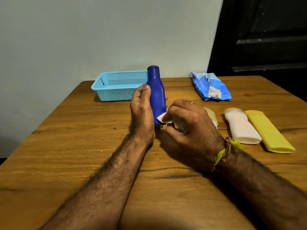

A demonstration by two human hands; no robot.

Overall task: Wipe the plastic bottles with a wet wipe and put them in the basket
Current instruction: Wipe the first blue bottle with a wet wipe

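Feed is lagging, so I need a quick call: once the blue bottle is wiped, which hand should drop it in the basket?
Left, probably. The left hand already has its grip on the blue bottle, and the basket sits on that side. The right hand is busy holding the wet wipe.

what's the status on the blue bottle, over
Left hand grips blue bottle upright. Right hand rubs wet wipe on its base. Basket behind, path clear.

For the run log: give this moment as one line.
left hand holds blue bottle upright | right hand presses wet wipe on its base | basket behind | step: wiping
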